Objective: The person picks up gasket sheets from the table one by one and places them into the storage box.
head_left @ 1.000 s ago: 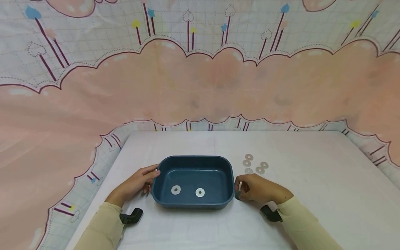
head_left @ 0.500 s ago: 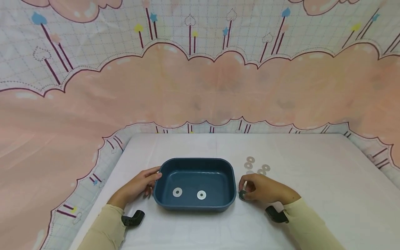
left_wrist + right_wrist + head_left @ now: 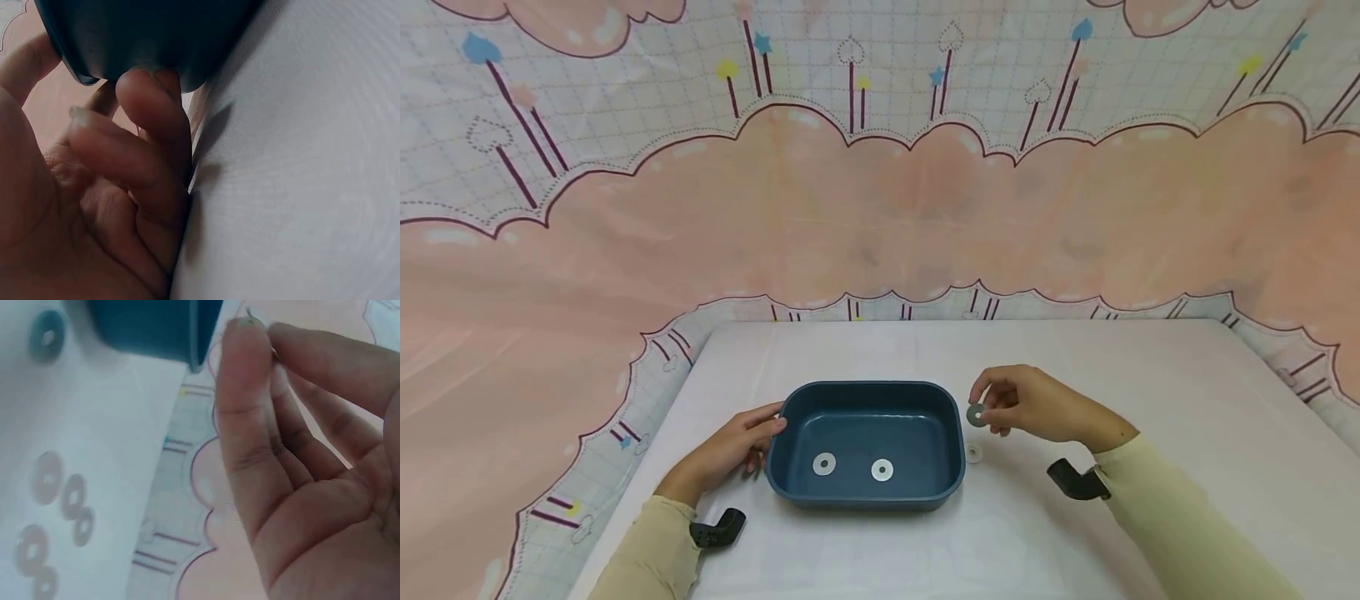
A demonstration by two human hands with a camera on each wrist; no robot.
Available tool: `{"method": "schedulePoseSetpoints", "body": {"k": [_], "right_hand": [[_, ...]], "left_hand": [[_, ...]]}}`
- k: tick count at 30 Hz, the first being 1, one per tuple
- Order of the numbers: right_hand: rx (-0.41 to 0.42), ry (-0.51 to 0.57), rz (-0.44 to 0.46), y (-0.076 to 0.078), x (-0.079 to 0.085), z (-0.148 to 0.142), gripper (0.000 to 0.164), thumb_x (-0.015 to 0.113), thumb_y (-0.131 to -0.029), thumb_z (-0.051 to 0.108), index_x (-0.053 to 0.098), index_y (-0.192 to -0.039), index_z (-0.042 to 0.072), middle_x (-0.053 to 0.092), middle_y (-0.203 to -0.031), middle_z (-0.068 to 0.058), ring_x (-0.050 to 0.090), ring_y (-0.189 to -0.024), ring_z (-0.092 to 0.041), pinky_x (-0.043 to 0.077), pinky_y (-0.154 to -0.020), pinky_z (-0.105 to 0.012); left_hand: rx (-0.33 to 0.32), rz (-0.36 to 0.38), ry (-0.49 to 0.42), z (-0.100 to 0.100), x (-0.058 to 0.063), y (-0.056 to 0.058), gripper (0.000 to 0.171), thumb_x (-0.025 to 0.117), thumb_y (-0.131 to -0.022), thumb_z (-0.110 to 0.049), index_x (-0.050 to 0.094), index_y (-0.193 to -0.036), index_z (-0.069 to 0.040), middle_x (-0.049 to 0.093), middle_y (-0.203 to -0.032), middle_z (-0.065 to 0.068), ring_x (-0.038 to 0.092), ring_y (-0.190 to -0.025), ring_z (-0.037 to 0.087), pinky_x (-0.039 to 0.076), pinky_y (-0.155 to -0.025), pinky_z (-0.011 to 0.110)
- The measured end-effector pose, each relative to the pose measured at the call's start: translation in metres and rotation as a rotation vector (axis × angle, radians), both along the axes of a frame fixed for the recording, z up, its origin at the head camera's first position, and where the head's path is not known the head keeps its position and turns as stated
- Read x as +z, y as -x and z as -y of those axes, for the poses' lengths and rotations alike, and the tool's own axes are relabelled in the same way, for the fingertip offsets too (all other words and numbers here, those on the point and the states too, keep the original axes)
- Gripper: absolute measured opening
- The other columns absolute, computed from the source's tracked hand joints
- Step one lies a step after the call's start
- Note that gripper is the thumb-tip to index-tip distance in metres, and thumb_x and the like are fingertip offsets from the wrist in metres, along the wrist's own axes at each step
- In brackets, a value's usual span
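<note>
A dark blue rectangular basin (image 3: 865, 492) stands on the white table with two flat washers, a left washer (image 3: 823, 463) and a right washer (image 3: 882, 470), on its floor. My left hand (image 3: 726, 450) holds its left end, thumb at the rim; in the left wrist view the other fingers (image 3: 153, 112) bend beside the basin wall (image 3: 137, 37). Beyond the basin's right rim, my right hand (image 3: 1037, 406) pinches a grey washer (image 3: 976, 415) between thumb and fingers, raised above the table. Another washer (image 3: 973, 452) lies on the cloth close to the basin's right side.
In the right wrist view several loose washers (image 3: 47, 478) lie on the white cloth (image 3: 106, 487); in the head view the right hand hides them. A printed curtain (image 3: 880, 217) hangs behind the table. Each wrist wears a black device (image 3: 1077, 479).
My right hand has risen and moved away from me with the pinched washer. A washer on the table beside the basin has come into sight. The left hand stays on the basin.
</note>
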State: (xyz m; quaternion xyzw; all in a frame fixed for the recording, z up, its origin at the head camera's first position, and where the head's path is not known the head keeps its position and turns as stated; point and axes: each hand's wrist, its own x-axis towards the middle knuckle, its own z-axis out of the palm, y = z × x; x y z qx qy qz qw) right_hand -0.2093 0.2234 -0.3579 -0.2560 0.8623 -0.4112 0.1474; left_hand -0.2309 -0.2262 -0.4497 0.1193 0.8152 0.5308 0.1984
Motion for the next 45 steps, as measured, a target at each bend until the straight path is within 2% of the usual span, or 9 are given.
{"method": "schedulePoseSetpoints", "body": {"k": [8,13,18,24,29,34,40,45], "right_hand": [[0.049,-0.021,-0.005,0.016,0.016,0.037,0.016,0.068,-0.093,0.003,0.067,-0.108,0.009,0.068,-0.086,-0.007,0.069,-0.073,-0.019,0.06,-0.071,-0.03],[0.037,-0.002,0.026,0.026,0.023,0.057,0.017,0.066,-0.093,-0.001,0.066,-0.109,0.006,0.067,-0.088,-0.01,0.071,-0.076,-0.024,0.061,-0.074,-0.034],[0.025,0.025,0.056,0.035,0.025,0.075,0.018,0.066,-0.093,-0.001,0.066,-0.11,0.005,0.068,-0.093,-0.013,0.072,-0.077,-0.023,0.061,-0.078,-0.041],[0.02,-0.015,0.016,0.045,0.025,0.097,0.017,0.067,-0.093,0.002,0.068,-0.109,0.009,0.068,-0.093,-0.011,0.071,-0.077,-0.023,0.061,-0.074,-0.033],[0.021,-0.055,0.003,0.05,0.021,0.117,0.015,0.067,-0.093,0.004,0.07,-0.105,0.012,0.068,-0.091,-0.007,0.071,-0.082,-0.03,0.059,-0.072,-0.029],[0.057,-0.053,0.028,0.051,0.012,0.135,0.015,0.067,-0.093,0.002,0.07,-0.103,0.012,0.068,-0.086,-0.007,0.068,-0.077,-0.025,0.059,-0.072,-0.028],[0.071,-0.065,0.062,0.052,0.0,0.152,0.016,0.067,-0.092,0.001,0.07,-0.103,0.012,0.07,-0.085,-0.009,0.07,-0.08,-0.028,0.059,-0.074,-0.029],[0.083,-0.084,0.065,0.053,-0.01,0.162,0.015,0.067,-0.09,-0.001,0.07,-0.1,0.01,0.071,-0.082,-0.008,0.068,-0.075,-0.018,0.056,-0.073,-0.028]], "left_hand": [[-0.01,0.0,0.002,0.001,0.001,0.001,0.063,0.049,-0.105,-0.035,0.032,-0.156,-0.003,0.061,-0.068,0.001,0.054,-0.059,0.013,0.045,-0.053,0.025],[-0.007,0.005,0.005,0.001,0.001,0.0,0.063,0.05,-0.105,-0.036,0.032,-0.156,-0.004,0.061,-0.068,0.001,0.053,-0.059,0.013,0.045,-0.054,0.025],[-0.008,0.009,0.003,0.002,0.0,0.0,0.062,0.05,-0.105,-0.036,0.032,-0.156,-0.005,0.061,-0.069,0.001,0.053,-0.059,0.013,0.045,-0.054,0.025],[0.009,0.015,0.006,0.001,0.001,0.0,0.063,0.051,-0.104,-0.037,0.033,-0.156,-0.006,0.059,-0.068,0.002,0.053,-0.06,0.014,0.046,-0.054,0.026],[0.02,0.028,0.005,-0.001,0.001,-0.001,0.064,0.053,-0.103,-0.037,0.033,-0.155,-0.005,0.056,-0.066,0.001,0.053,-0.059,0.015,0.049,-0.056,0.028],[0.013,0.023,0.008,-0.001,0.001,0.0,0.064,0.052,-0.103,-0.037,0.033,-0.155,-0.006,0.055,-0.066,0.0,0.052,-0.059,0.015,0.049,-0.056,0.028],[0.0,0.019,-0.005,-0.001,0.001,0.0,0.063,0.052,-0.104,-0.036,0.033,-0.156,-0.005,0.056,-0.067,0.001,0.053,-0.058,0.014,0.049,-0.055,0.028],[0.0,0.021,-0.006,-0.001,0.0,0.001,0.063,0.053,-0.103,-0.036,0.033,-0.156,-0.007,0.056,-0.067,0.003,0.054,-0.058,0.015,0.049,-0.054,0.029]]}}
